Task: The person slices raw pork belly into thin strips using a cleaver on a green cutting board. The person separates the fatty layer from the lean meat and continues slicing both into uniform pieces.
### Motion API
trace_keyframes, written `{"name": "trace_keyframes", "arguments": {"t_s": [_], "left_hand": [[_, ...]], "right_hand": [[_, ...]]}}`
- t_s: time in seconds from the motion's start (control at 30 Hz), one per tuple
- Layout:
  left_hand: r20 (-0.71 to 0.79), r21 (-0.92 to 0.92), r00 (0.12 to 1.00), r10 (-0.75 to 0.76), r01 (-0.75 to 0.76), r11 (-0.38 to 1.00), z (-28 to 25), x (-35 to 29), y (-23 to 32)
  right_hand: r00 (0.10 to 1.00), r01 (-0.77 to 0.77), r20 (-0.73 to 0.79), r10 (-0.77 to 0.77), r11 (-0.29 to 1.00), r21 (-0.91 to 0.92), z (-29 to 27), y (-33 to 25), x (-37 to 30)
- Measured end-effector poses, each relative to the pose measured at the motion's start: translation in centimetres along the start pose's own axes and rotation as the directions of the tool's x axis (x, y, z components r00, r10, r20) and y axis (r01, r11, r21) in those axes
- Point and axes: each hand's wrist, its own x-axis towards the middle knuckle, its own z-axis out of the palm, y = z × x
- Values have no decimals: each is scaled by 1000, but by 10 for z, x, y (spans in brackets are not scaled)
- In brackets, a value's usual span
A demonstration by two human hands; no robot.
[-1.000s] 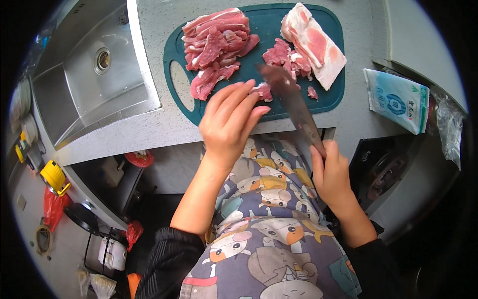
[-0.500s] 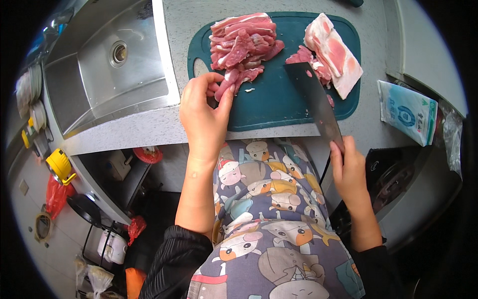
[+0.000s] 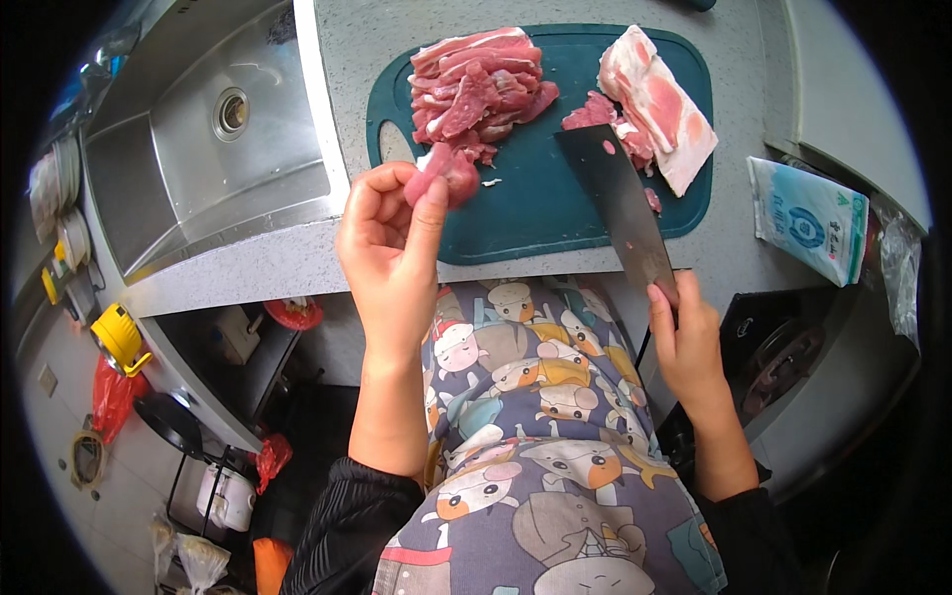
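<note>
A strip of raw meat (image 3: pixel 448 177) is pinched between the thumb and fingers of my left hand (image 3: pixel 390 223), at the near left part of the dark green cutting board (image 3: pixel 526 220). Just beyond it lies a pile of sliced raw meat (image 3: pixel 486 84). My right hand (image 3: pixel 691 337) grips the handle of a cleaver (image 3: pixel 620 198), whose dark blade slants up and left over the board, with small meat bits stuck to it. Past the blade rests a fatty slab of meat (image 3: pixel 659 109), with loose red pieces (image 3: pixel 595 111) against its left side.
A steel sink (image 3: pixel 238 178) is set into the grey speckled counter (image 3: pixel 238 266) on the left. Right of the board lies a blue and white plastic packet (image 3: pixel 808 220). The counter's front edge runs before my patterned apron (image 3: pixel 555 416); below left stands an open cabinet (image 3: pixel 238 347).
My left hand has drawn slightly left and nearer, lifting the meat strip away from the pile. The cleaver has stayed almost in place in my right hand.
</note>
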Motion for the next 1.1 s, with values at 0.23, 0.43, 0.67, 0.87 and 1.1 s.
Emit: {"name": "trace_keyframes", "arguments": {"t_s": [0.23, 0.43, 0.67, 0.87, 1.1], "left_hand": [[303, -311, 952, -45, 143, 940, 29, -22, 13], [186, 485, 982, -8, -85, 870, 21, -14, -33], [282, 701, 910, 304, -411, 582, 10, 2, -31], [331, 704, 740, 585, -607, 369, 5, -1, -30], [502, 646, 694, 515, -697, 311, 21, -32, -65]], "right_hand": [[1000, -5, -6, 6, 1000, 20, 1, -5, 0], [1000, 3, -11, -3, 1000, 28, 1, -2, -1], [979, 202, 36, -199, 957, -208, -27, 5, 11], [942, 334, 138, -305, 838, -432, -50, 12, 8], [927, 373, 205, -313, 823, -428, -58, 11, 4]]}}
